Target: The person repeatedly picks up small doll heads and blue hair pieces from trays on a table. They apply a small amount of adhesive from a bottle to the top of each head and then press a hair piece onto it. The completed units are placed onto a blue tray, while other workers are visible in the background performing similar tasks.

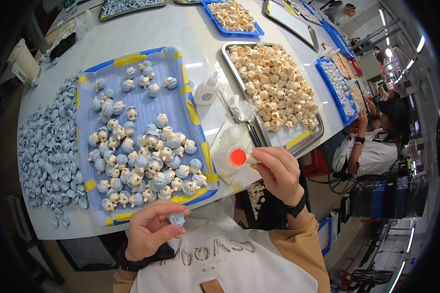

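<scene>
My left hand point(149, 229) is closed around a small pale blue hair piece point(177, 218), held near my chest at the table's front edge. My right hand point(277, 171) holds a small cream doll head piece point(252, 158) next to a small clear bottle with a red cap point(237, 156). In front of my left hand lies a blue tray point(132, 57) with yellow tape on its rim, holding several assembled doll heads with blue hair point(146, 166).
A heap of loose blue hair pieces point(49, 146) lies at the left. A metal tray point(298, 139) of cream doll heads stands at the right, with a white squeeze bottle point(208, 89) and tweezers point(254, 133) between the trays. Another person point(376, 141) sits at the far right.
</scene>
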Action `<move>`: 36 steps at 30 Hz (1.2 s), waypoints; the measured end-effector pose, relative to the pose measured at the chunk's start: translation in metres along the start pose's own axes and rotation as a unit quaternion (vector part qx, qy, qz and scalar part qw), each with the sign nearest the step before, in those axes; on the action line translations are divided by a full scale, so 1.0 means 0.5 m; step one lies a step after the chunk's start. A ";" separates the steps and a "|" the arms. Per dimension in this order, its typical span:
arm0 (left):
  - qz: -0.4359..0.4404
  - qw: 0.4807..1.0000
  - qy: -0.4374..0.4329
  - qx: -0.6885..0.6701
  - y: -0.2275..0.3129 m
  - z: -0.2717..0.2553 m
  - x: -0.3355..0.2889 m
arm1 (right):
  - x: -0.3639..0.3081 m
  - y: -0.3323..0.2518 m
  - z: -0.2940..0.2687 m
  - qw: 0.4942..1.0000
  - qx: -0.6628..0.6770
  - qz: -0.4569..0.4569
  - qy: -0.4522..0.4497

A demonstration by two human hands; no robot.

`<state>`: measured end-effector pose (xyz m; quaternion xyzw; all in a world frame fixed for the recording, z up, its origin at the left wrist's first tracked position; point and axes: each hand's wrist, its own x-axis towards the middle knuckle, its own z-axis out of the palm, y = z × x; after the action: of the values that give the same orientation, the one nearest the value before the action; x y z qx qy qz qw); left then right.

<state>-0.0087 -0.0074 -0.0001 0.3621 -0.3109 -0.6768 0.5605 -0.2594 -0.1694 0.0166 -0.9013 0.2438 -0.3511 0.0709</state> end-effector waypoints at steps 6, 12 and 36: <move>-0.007 1.000 0.005 0.004 -0.001 -0.001 -0.002 | 0.007 -0.011 -0.011 0.998 -0.006 0.041 -0.042; -0.018 1.000 0.008 0.002 -0.001 -0.005 -0.004 | 0.008 -0.016 -0.013 0.997 -0.013 0.061 -0.054; -0.050 0.995 -0.013 -0.085 0.010 0.003 -0.004 | -0.017 -0.033 0.028 0.941 0.135 0.309 -0.017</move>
<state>-0.0072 -0.0064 0.0050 0.3193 -0.2405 -0.7328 0.5506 -0.2491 -0.1513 0.0061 -0.7694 0.4595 -0.3263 0.3007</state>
